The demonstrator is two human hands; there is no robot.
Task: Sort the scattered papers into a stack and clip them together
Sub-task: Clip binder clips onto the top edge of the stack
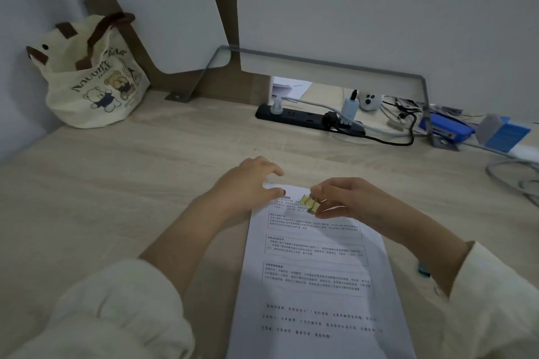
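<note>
A stack of white printed papers point(315, 277) lies lengthwise on the wooden desk point(131, 183) in front of me. My left hand point(248, 183) holds the stack's far left corner, thumb on top of the sheet and fingers curled over the far edge. My right hand point(350, 198) pinches a small gold binder clip point(309, 203) by its wire handles, just above the top part of the page. The clip's mouth points left toward my left thumb.
A cream bear-print tote bag point(96, 76) stands at the back left corner. A black power strip point(309, 121) with plugs and cables lies at the back under a metal rail. Blue boxes point(501, 131) and cables sit at the far right. A small blue object point(423, 269) lies by my right forearm.
</note>
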